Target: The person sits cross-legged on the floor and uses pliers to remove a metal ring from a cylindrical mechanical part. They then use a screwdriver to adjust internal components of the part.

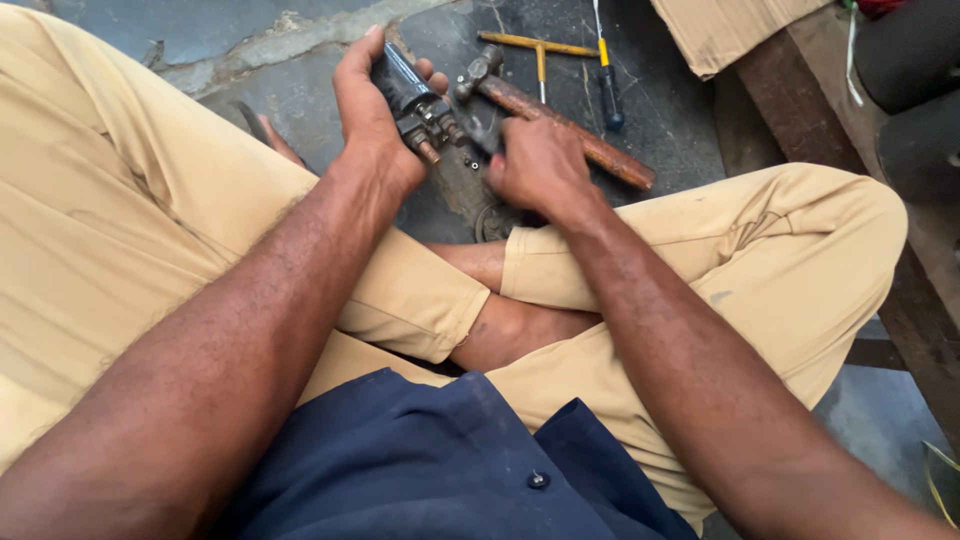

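My left hand (368,110) grips a dark metal cylindrical part (408,92) with threaded brass-coloured fittings sticking out of its lower end. My right hand (538,165) is closed just to the right of it, fingers curled on a small dark piece (482,128) next to the fittings; what exactly it pinches is hidden by the fingers. Both hands are held above my crossed legs in tan trousers (800,250), over a dark stone floor.
A hammer (560,120) with a rusty handle lies on the floor beyond my right hand. A yellow T-handle wrench (538,48) and a screwdriver (608,80) lie further back. Cardboard (720,30) and a wooden beam (800,90) sit at the upper right.
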